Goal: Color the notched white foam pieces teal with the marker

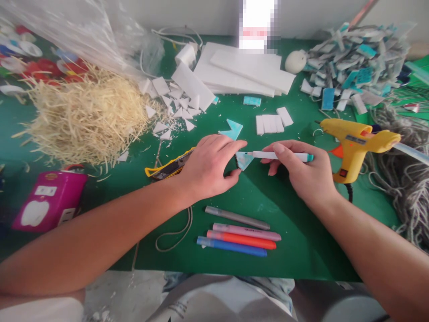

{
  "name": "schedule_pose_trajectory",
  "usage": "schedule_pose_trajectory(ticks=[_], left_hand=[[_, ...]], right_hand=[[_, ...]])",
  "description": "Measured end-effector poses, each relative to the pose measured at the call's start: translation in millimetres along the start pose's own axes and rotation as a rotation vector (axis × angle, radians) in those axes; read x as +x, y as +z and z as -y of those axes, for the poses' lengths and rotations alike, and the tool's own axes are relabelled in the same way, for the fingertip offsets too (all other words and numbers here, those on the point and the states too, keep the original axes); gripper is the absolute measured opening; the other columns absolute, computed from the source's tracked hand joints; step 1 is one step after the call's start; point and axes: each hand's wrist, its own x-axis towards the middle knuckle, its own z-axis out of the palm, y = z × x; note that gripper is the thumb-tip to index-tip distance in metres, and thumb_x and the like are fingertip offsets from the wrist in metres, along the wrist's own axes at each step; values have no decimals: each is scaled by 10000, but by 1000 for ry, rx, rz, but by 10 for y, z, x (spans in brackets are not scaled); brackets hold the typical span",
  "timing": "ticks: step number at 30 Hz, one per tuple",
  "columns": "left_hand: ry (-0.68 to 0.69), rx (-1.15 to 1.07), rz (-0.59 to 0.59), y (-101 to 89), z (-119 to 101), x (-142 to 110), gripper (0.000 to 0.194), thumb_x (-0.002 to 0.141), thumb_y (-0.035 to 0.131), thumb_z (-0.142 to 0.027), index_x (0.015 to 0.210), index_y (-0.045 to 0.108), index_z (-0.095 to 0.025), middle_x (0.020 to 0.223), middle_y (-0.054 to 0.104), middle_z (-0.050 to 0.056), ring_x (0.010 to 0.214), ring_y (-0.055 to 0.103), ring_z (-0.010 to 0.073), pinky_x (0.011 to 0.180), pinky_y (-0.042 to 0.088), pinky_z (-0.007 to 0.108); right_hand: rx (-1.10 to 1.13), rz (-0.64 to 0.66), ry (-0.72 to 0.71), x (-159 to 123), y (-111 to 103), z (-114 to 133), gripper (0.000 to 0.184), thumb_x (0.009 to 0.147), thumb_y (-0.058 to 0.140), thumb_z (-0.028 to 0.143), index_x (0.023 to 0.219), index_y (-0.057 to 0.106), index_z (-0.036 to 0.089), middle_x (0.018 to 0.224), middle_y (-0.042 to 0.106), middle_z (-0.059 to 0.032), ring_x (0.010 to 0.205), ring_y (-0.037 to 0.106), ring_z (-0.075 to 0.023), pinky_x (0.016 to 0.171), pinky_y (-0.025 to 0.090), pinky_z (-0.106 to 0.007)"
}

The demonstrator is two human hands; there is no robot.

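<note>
Between thumb and fingers, my left hand (217, 163) steadies a small foam triangle (245, 162) coloured light blue. A white marker with a teal end (268, 155) is gripped in my right hand (298, 165), its tip on the triangle's upper edge. Just beyond my left fingers lie light blue pointed foam pieces (234, 129). Partly under my left hand and wrist is a yellow utility knife (170, 165). Nearer to me rest a grey marker (237, 217), a pink marker (246, 232), an orange marker (241, 239) and a blue marker (231, 247).
To the right stands a yellow glue gun (357, 143) beside grey yarn (409, 188). White foam sheets (241, 67), cut white strips (270, 124) and foam scraps (177, 100) lie farther back. Straw (87, 116) and a magenta box (50, 199) occupy the left.
</note>
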Motion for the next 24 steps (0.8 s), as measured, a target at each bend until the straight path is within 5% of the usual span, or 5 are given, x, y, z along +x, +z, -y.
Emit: schedule_pose_trajectory(ticks=[8,24], left_hand=[[7,11,-11,26,25,-5,417,912,587,-186,1317,630,-100,1119,731,125,1065,696,287,961,566,442],[-16,0,23,18,20,-1,411,923,559,-152,1330,609,-136,1124,729,116,1088,691,283,980,551,452]], right_hand=[[16,62,0,-10,-4,36,300,906,751,402,661,757,228,577,680,0,480,598,-134,538,534,-287],[3,-5,-1,-2,11,1,214,884,785,422,815,792,220,672,750,-15,521,630,-134,566,533,-285]])
